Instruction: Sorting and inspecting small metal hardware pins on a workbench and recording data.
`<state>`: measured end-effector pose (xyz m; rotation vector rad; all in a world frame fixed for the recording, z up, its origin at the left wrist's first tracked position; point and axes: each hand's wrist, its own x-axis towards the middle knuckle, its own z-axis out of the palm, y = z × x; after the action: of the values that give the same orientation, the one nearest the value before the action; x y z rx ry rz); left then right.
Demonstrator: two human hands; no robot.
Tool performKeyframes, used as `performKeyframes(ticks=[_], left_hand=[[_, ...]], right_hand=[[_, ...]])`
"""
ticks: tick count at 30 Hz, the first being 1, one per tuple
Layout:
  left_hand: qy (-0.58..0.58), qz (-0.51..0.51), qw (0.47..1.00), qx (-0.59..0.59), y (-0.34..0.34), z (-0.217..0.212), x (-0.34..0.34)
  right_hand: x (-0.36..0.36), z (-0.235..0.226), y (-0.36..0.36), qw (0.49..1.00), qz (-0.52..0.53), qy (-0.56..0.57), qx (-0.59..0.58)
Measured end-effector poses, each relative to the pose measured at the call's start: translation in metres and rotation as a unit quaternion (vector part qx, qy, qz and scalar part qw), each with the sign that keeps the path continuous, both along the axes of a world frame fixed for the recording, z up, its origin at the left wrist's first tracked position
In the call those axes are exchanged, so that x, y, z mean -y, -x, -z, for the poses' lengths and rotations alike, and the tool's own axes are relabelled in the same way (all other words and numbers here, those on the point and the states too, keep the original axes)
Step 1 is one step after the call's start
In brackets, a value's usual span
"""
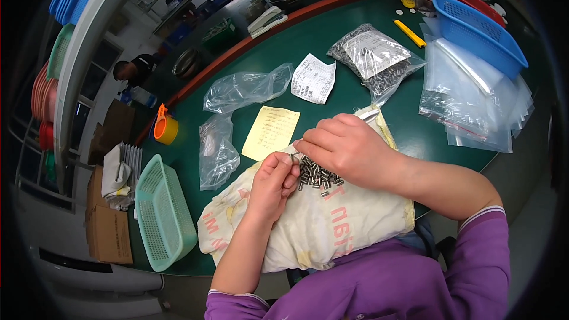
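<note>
A pile of small dark metal cylinders (316, 176) lies on a white cloth sack (355, 225) with red print, spread at the table's front edge. My left hand (271, 182) is closed in a pinch at the pile's left side, and a bit of dark metal shows between thumb and forefinger, apparently one of the cylinders. Over the pile's far side arches my right hand (352, 149), its fingers bent together and their tips close to the left fingertips. Whatever those right fingers hold is hidden.
On the green table (269, 53) lie a bag of metal parts (379, 53), paper notes (271, 132), crumpled plastic bags (217, 151) and a yellow cutter (409, 33). A green basket (165, 213) stands left; a blue basket (480, 35) rests on clear bags at right. A person (139, 71) is beyond.
</note>
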<state>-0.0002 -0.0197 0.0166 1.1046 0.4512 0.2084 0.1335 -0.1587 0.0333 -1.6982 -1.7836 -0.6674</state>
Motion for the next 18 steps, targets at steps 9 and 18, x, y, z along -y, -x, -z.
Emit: performKeyframes(ticks=[9, 18], left_hand=[[-0.021, 0.005, 1.000, -0.018, 0.000, 0.000, 0.003], [-0.043, -0.067, 0.997, -0.009, 0.005, -0.002, -0.014]], right_hand=[[-0.001, -0.005, -0.008, 0.996, -0.046, 0.008, 0.073], [0.004, -0.002, -0.013, 0.995, -0.012, 0.056, 0.086]])
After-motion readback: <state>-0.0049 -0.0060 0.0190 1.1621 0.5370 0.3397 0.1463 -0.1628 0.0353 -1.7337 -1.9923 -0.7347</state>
